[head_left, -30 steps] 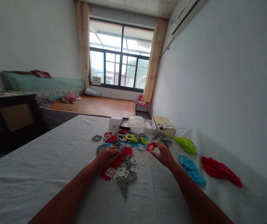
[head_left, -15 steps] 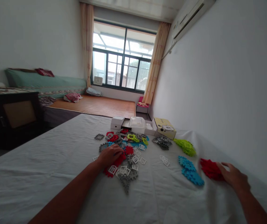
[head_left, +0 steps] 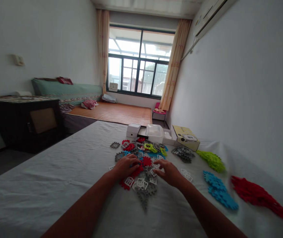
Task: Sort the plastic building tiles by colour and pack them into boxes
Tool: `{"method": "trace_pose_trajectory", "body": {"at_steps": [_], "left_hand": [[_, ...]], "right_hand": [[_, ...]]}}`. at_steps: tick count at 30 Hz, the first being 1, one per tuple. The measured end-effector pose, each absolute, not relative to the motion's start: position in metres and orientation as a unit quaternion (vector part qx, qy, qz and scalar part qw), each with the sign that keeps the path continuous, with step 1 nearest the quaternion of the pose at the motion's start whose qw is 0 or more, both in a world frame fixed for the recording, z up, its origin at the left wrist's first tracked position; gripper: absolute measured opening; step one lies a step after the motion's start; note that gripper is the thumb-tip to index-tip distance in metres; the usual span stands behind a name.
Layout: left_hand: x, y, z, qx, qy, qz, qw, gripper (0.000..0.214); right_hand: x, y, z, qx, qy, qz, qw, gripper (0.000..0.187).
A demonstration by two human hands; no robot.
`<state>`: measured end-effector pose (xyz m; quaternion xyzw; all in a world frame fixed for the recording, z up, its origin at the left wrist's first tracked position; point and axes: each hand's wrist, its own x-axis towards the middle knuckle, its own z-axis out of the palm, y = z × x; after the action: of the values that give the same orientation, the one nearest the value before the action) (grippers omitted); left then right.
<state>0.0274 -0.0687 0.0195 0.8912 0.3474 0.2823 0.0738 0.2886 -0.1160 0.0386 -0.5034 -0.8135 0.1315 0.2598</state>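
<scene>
A mixed heap of plastic interlocking pieces (head_left: pixel 145 155), red, grey, blue, green and white, lies mid-table on the white cloth (head_left: pixel 57 185). My left hand (head_left: pixel 124 166) rests on the heap's near left side, fingers lying over red pieces. At the heap's near right edge, my right hand (head_left: pixel 169 172) has its fingertips touching small white window-shaped pieces; I see nothing held in it. To the right lie sorted heaps: grey (head_left: pixel 183 153), lime green (head_left: pixel 212 160), blue (head_left: pixel 218 190) and red (head_left: pixel 255 195). A few white pieces (head_left: pixel 186 175) lie beside my right wrist.
Behind the heap stand a white box (head_left: pixel 133 129), a clear lidded container (head_left: pixel 154 131) and a yellow carton (head_left: pixel 187 141). A white wall runs close along the table's right side. Beyond are a bed with a mat (head_left: pixel 111 112) and a dark cabinet (head_left: pixel 32 122).
My right hand carried a red piece to the red heap on the right, left it there, and has come back to the mixed heap. My left hand stayed on the heap.
</scene>
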Motion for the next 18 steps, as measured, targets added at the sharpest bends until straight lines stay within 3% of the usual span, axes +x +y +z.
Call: {"method": "trace_pose_trajectory", "body": {"at_steps": [7, 11, 18], "left_hand": [[0.031, -0.064, 0.018, 0.890, 0.354, 0.278, 0.073, 0.023], [0.033, -0.062, 0.018, 0.890, 0.352, 0.282, 0.068, 0.023], [0.039, -0.071, 0.026, 0.899, 0.323, 0.289, 0.062, 0.025]], "right_hand": [[0.284, -0.115, 0.013, -0.484, -0.786, 0.216, 0.318, 0.026], [0.293, -0.114, 0.017, -0.487, -0.783, 0.184, 0.340, 0.026], [0.375, -0.096, 0.028, -0.625, -0.726, 0.095, 0.271, 0.028]]}}
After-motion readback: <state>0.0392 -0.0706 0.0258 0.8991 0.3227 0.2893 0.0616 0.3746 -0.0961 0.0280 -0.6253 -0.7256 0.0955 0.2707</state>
